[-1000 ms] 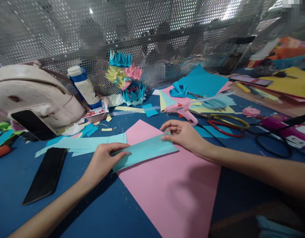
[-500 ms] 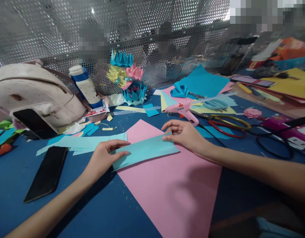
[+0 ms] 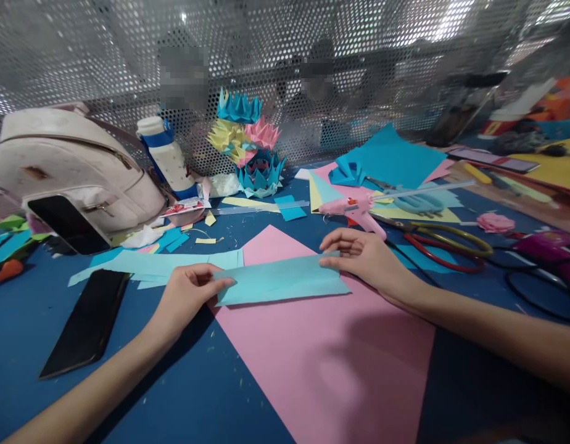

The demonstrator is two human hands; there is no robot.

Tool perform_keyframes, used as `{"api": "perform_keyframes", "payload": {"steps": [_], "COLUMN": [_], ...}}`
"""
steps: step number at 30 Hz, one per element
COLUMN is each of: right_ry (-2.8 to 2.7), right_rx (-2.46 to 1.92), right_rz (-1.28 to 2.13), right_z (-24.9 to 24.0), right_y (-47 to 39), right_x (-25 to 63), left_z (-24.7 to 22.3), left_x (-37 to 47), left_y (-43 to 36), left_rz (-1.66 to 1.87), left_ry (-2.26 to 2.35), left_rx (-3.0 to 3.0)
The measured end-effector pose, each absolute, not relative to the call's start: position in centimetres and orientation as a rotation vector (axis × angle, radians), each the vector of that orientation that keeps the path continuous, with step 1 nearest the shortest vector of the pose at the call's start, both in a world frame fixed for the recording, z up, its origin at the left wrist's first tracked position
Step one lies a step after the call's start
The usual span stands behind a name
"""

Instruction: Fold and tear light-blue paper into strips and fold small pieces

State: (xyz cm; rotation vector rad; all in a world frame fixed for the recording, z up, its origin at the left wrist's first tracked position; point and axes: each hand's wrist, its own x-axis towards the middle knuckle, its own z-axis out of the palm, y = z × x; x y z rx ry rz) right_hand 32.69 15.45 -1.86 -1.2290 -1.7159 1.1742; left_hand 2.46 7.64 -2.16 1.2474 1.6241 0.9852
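A light blue paper strip (image 3: 285,280) is stretched between my two hands, above a large pink sheet (image 3: 359,364). My left hand (image 3: 190,293) pinches its left end between thumb and fingers. At the strip's upper right corner, my right hand (image 3: 359,256) grips the edge with thumb and fingertips. More light blue strips (image 3: 146,264) lie behind my left hand. Just beyond my right hand is a pink glue gun (image 3: 354,208), with scissors (image 3: 446,240) with yellow and red handles beside it.
A dark phone (image 3: 88,320) lies at the left, near a pale backpack (image 3: 72,166) and a white bottle (image 3: 169,160). Folded paper flowers (image 3: 260,172) are stacked at the back. Blue paper (image 3: 396,157), a pink rose (image 3: 495,222) and a black cable (image 3: 535,308) are on the right.
The strip has turned to lie more level across the view. My right hand has shifted right with its end, and my left hand has moved slightly left. The camera view has shifted a little.
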Motion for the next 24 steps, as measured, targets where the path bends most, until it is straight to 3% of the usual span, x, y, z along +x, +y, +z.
{"api": "perform_keyframes", "payload": {"steps": [24], "right_ry": [-1.693], "right_rx": [-1.214], "right_rz": [1.196], "right_z": [-1.73], "right_y": [15.51], "right_x": [32.51], "left_z": [-2.94], "left_x": [2.32], "left_y": [7.68], "left_rz": [1.036], "left_ry": [1.617], "left_rx": [1.221]}}
